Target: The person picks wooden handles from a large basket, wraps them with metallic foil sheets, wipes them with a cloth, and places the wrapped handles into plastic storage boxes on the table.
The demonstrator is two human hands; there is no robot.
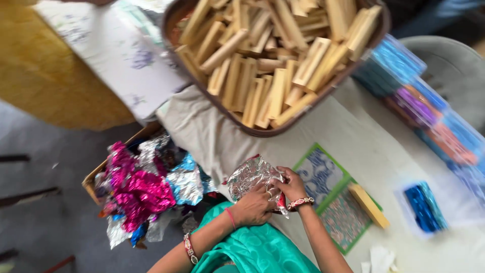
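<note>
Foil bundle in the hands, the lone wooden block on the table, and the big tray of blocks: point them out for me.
Foil bundle (250, 177), head view, crinkled silver top.
Lone wooden block (369, 205), head view, middle of its top face.
Tray (262, 132), head view, dark near rim.

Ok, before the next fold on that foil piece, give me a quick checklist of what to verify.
1. Silver foil piece held by both hands: ok.
2. Left hand pressing on the foil: ok.
3. Right hand gripping the foil's edge: ok.
4. What the foil covers: cannot tell, hidden.
5. Spare wooden block lying beside the patterned cards: ok.
6. Tray of wooden blocks on the table, within view: ok.
</note>
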